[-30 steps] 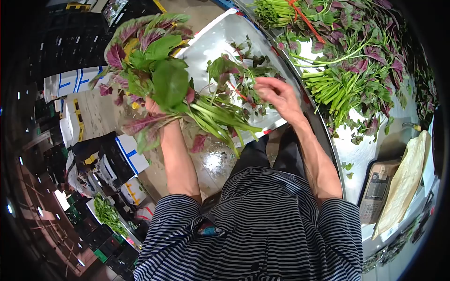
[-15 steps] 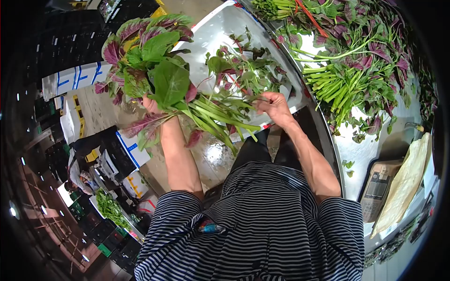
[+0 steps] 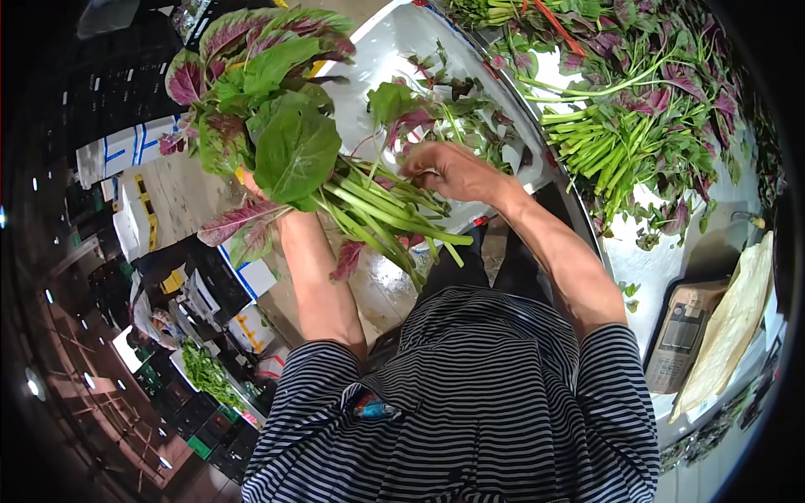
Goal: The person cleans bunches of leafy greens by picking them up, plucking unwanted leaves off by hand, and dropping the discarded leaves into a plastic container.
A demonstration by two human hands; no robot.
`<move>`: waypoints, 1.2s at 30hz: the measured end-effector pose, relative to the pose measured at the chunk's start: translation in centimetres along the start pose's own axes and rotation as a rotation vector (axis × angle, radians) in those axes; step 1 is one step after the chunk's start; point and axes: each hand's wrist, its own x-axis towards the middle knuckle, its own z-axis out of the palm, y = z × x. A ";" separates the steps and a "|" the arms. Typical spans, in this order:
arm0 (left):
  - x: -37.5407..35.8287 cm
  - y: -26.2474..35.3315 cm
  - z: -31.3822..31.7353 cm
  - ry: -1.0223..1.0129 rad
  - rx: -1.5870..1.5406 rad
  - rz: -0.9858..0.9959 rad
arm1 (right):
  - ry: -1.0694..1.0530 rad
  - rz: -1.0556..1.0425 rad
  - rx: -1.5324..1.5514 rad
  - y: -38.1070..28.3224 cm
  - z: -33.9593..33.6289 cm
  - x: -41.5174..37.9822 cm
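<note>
Left hand: the left hand (image 3: 256,191) is clamping a bunch of green-and-purple leafy amaranth with pale green stalks (image 3: 289,142), mostly hidden by leaves.
Bunch axis: leaves are pointing up-left, the stalk ends (image 3: 402,222) down-right, over the near edge of the white foam tray (image 3: 377,59).
Right hand: the right hand (image 3: 449,170) is closing on the stalks, seemingly pinching them.
Writing: none legible on the grey scale (image 3: 683,335) at the metal table's (image 3: 637,268) near edge.

- One view only: a head-worn camera, looking forward and steeply down over the wearer's striped shirt (image 3: 470,394).
- Wide fisheye lens; dark vignette rings the frame, and straight edges bow.
- Close range: both forearms fill the centre, with the bunch (image 3: 285,142) at 11 o'clock.
- The table (image 3: 646,268) runs from 12 to 4 o'clock; the floor (image 3: 168,201) lies at 9 o'clock.
- No second view shares the scene.
</note>
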 end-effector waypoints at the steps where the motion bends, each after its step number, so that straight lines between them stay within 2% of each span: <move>1: -0.5 1.3 1.0 0.005 0.005 -0.003 | -0.005 -0.001 0.006 0.2 0.2 -0.3; 3: -2.6 7.9 7.1 -0.373 -0.863 -0.128 | -0.178 0.293 -0.308 1.1 -0.1 -1.6; 4: -3.2 9.6 8.4 -0.563 -1.299 -0.184 | -0.009 0.406 -0.119 1.9 0.4 -3.0; 5: -2.5 9.6 7.3 -0.553 -1.299 -0.178 | 0.162 0.516 0.072 2.9 1.1 -4.6; 6: -0.7 9.5 5.4 -0.579 -1.400 -0.364 | 0.151 0.511 0.070 4.0 1.3 -6.0; 8: 1.9 9.5 2.5 -0.628 -1.583 -0.750 | 0.264 0.311 -0.498 5.1 1.6 -8.0; 9: 1.4 10.1 4.1 -0.627 -1.583 -0.743 | 0.262 0.305 -0.499 4.0 1.7 -7.9; 11: -0.6 12.1 9.6 -0.314 -0.968 -0.190 | 0.664 0.202 -0.433 -0.9 1.0 -6.8; 13: -1.5 12.9 11.2 -0.223 -0.970 -0.243 | 0.807 0.060 -0.207 -4.8 0.5 -5.6; 15: -1.7 13.3 12.5 -0.063 -0.973 -0.337 | 0.828 -0.153 -0.228 -8.1 0.4 -3.1; 16: -1.8 13.0 13.0 -0.066 -0.975 -0.335 | 0.796 -0.189 -0.364 -9.6 0.3 -1.3; 17: -1.7 12.6 13.6 0.088 -0.984 -0.329 | 0.765 -0.224 -0.499 -10.3 0.1 0.3; 19: -1.5 12.1 14.7 0.395 -0.991 -0.316 | 0.716 -0.270 -0.546 -8.9 -0.1 2.3; 21: -2.3 12.3 15.2 0.325 -0.919 -0.303 | 0.590 -0.360 -0.625 -7.3 0.1 3.6; 23: -2.7 13.0 15.2 0.205 -0.773 -0.266 | 0.584 -0.442 -0.588 -6.2 0.4 2.9; 25: -1.9 13.3 14.9 0.230 -0.818 -0.306 | 0.580 -0.568 -0.494 -4.8 1.0 0.3; 28: -0.3 13.2 14.8 0.245 -0.911 -0.370 | 0.461 -0.453 -0.547 -2.1 1.4 -4.4; 30: 0.1 12.9 14.5 0.282 -0.857 -0.320 | 0.416 -0.260 -0.562 -0.2 1.4 -7.0; 31: 0.2 12.6 14.4 0.299 -0.826 -0.299 | 0.416 -0.257 -0.560 0.6 1.5 -8.0; 34: 1.0 12.2 13.1 0.265 -0.810 -0.282 | 0.381 0.024 -0.463 1.8 1.6 -9.6; 36: 1.5 12.3 13.3 0.233 -0.807 -0.275 | 0.419 0.046 -0.542 1.7 1.6 -9.1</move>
